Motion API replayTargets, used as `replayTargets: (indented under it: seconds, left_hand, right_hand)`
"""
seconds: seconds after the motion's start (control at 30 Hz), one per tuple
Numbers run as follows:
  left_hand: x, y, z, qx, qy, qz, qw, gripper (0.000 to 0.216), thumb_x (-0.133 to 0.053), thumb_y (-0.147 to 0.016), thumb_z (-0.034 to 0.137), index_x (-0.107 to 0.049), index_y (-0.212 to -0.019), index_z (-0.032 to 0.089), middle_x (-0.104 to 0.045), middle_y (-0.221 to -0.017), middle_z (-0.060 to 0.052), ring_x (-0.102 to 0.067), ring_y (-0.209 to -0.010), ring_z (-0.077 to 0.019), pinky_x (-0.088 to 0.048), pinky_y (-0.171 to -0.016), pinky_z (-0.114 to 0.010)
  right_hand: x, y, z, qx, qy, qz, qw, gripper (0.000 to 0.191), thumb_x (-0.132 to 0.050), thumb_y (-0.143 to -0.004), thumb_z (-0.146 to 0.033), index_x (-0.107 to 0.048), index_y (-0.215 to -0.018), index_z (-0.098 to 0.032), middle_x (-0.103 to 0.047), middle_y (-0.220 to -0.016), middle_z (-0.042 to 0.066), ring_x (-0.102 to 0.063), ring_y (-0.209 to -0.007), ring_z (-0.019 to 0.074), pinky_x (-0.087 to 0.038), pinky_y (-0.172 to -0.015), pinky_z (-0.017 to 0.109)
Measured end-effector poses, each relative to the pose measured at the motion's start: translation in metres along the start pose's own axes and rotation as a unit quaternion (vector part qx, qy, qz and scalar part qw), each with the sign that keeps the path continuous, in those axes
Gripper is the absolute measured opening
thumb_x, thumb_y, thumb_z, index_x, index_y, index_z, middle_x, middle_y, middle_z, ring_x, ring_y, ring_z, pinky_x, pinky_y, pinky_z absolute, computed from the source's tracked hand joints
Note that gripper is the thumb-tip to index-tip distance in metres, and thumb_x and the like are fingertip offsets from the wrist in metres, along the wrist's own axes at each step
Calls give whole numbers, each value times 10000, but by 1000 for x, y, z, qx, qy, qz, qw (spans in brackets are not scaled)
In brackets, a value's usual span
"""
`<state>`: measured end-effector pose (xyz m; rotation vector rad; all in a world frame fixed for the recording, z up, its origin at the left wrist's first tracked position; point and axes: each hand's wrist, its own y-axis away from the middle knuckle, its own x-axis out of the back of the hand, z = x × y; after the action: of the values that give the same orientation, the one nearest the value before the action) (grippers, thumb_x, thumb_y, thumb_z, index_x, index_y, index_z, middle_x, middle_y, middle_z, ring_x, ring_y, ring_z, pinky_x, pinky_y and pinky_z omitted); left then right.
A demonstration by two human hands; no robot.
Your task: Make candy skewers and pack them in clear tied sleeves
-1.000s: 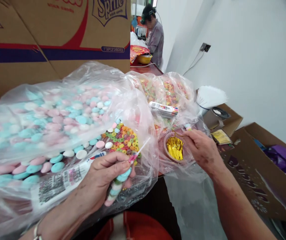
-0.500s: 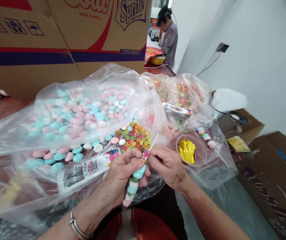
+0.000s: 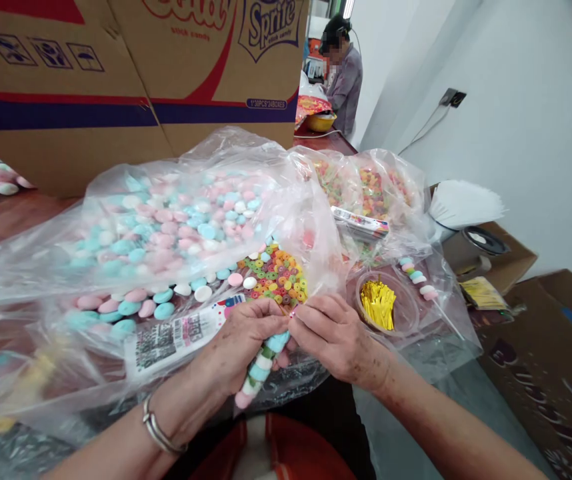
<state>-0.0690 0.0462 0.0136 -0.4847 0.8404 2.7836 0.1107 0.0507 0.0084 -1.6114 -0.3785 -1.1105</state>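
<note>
Bright, even light paled the wall (image 3: pixel 531 153); glare streaked the plastic bag (image 3: pixel 319 227); the candy stick (image 3: pixel 260 369) looked fairly clear; plastic sheeting (image 3: pixel 11 373) at lower left was blurred; the right-hand carton (image 3: pixel 521 333) looked stretched; the upper right corner was dark.

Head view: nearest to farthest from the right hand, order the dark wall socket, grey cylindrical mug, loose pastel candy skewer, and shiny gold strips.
From the right hand:
1. Shiny gold strips, in the round clear plastic tub just right
2. Loose pastel candy skewer, farther right, past the tub
3. Grey cylindrical mug, right, beyond the skewer
4. Dark wall socket, up on the wall
</note>
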Motion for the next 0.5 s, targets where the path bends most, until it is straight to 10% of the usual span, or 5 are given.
replayTargets:
  seconds: [0.27, 0.5]
  left_hand:
    - [20, -4, 7, 112, -119, -124, 979, 135, -723, -637, 218, -617, -688, 152, -694, -574, -47, -603, -407, -140, -446, -369, -195]
    - [16, -3, 14, 159, -230, -139, 950, 115, -683, -547, 168, -673, -659, 145, -677, -559, -19, -593, -423, -140, -413, -347, -188]
  right_hand:
    - [4, 1, 1, -29, -114, -103, 988, 253, -371, -985, -146, -616, -930, -114, -615, -826, 76, -479, -754, 182, -421, -680, 335]
    - [14, -8, 2, 81, -69, -151, 983, 234, -407, -990, -179, -597, -1119, -138, -622, -1212, 98, -508, -897, 194, -421, -732, 342]
